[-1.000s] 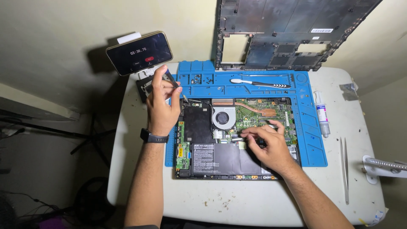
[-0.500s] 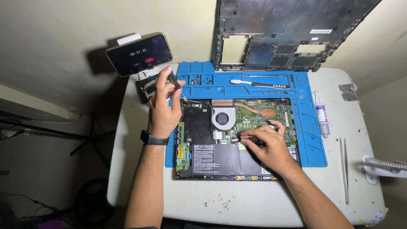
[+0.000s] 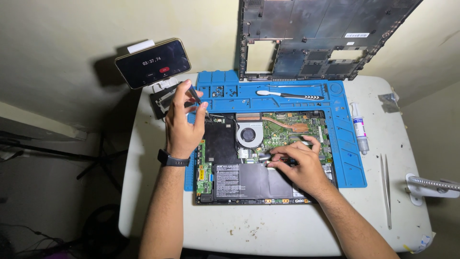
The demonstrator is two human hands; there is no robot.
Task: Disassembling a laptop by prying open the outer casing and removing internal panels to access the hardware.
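Observation:
An opened laptop base (image 3: 225, 180) lies on a blue repair mat (image 3: 352, 158), showing its green board, round fan (image 3: 249, 135), copper heat pipe and black battery. My left hand (image 3: 182, 124), with a dark watch on the wrist, holds a thin black screwdriver (image 3: 195, 96) upright over the laptop's top left corner. My right hand (image 3: 297, 163) rests on the board just right of the fan, fingers bent and pressing down near a small metal part; what lies under the fingers is hidden.
The laptop's bottom cover (image 3: 311, 38) leans against the wall behind the mat. A phone (image 3: 152, 63) showing a timer stands at the back left. A toothbrush (image 3: 287, 95), small screws, a paste syringe (image 3: 359, 132), tweezers (image 3: 385, 187) and a lamp base (image 3: 421, 188) lie around.
My left hand has shifted slightly with the screwdriver over the top left corner. My right hand has slid a little to the left across the board, towards the fan.

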